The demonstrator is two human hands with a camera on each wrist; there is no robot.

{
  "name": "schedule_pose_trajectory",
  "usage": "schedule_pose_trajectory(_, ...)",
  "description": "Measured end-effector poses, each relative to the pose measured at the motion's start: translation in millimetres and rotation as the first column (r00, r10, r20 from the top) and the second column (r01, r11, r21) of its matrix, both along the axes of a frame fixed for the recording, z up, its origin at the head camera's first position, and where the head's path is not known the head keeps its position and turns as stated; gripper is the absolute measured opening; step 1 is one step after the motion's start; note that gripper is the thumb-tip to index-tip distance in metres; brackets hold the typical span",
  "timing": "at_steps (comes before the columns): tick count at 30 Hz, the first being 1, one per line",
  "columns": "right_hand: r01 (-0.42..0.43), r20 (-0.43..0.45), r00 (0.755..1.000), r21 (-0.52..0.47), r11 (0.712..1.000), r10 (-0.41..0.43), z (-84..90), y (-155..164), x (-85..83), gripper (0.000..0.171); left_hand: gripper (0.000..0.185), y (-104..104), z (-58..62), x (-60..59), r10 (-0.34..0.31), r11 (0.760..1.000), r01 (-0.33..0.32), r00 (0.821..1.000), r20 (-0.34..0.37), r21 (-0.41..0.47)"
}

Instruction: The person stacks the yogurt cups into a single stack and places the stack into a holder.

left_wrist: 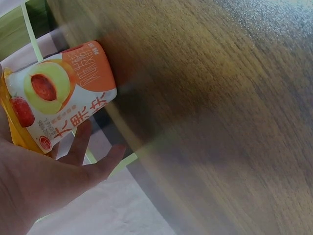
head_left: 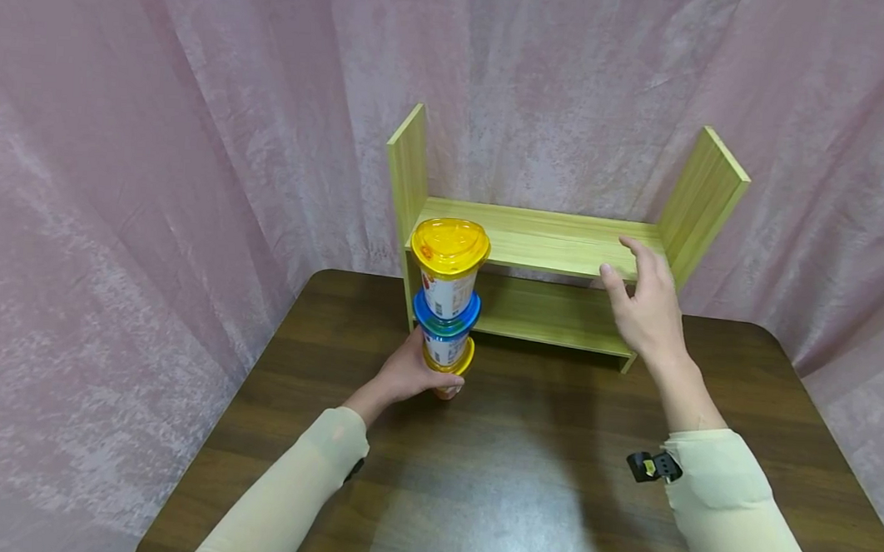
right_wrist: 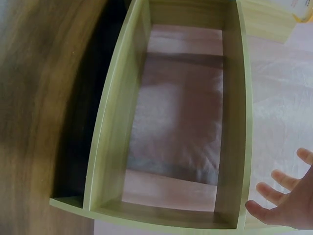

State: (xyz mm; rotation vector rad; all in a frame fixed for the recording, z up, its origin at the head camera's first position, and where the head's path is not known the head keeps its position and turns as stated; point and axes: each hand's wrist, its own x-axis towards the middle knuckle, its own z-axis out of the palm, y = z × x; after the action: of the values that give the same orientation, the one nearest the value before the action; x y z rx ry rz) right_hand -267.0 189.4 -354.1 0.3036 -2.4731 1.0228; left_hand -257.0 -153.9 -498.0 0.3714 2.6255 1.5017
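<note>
Gripping the bottom cup of a stack of three lidded yoghurt cups (head_left: pixel 446 305), the left hand (head_left: pixel 407 376) curls its fingers round the lowest cup (left_wrist: pixel 68 93), a white and orange plastic pot printed with a peach and a strawberry, which the left wrist view shows held just off the dark brown wooden table (head_left: pixel 522 464), its base tilted toward the tabletop. Above that cup's yellow rim sits a cup with a blue lid, and on top of that a cup with a rounded yellow lid (head_left: pixel 450 245); the stack stands upright in the head view, in front of the left end of the light green wooden two-tier shelf (head_left: pixel 556 240), near its left side panel. Whether the lowest cup touches the table cannot be told from the head view. The right hand (head_left: pixel 646 307) hangs in the air in front of the right part of the upper shelf board, fingers spread and relaxed, holding nothing; in the right wrist view its fingertips (right_wrist: pixel 264 188) show beside the shelf's end. Both arms wear pale cream sleeves, and a pink crinkled curtain (head_left: pixel 155 169) hangs behind the table and shelf
</note>
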Motion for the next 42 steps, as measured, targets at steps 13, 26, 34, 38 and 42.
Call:
schedule_pose_trajectory(13, 0.056, 0.039, 0.998, -0.045, 0.997, -0.054, -6.6, 16, 5.2, 0.061, 0.091, 1, -0.1, 1.0, 0.018, 1.000, -0.018, 1.000, 0.007, 0.009)
schedule_pose_trajectory(26, 0.109, 0.013, 0.994, -0.093, 0.990, -0.108, -13.2, 29, 11.2, 0.058, 0.093, 1, -2.9, -0.8, 0.018, 1.000, -0.018, 1.000, -0.003, -0.008)
schedule_pose_trajectory(34, 0.137, -0.109, 0.982, -0.158, 0.978, -0.155, -16.4, 38, 11.6, 0.054, 0.093, 1, -0.2, 0.3, 0.011, 1.000, -0.011, 1.000, -0.009, 0.002)
schedule_pose_trajectory(38, 0.152, -0.134, 0.975, -0.183, 0.971, -0.178, -17.8, 41, 11.6, 0.053, 0.092, 1, -0.5, 0.3, 0.014, 1.000, -0.014, 1.000, -0.008, -0.001)
schedule_pose_trajectory(42, 0.172, -0.170, 0.963, -0.208, 0.963, -0.209, -19.5, 44, 10.7, 0.051, 0.093, 0, -2.0, 0.2, 0.010, 1.000, -0.010, 1.000, -0.010, -0.013)
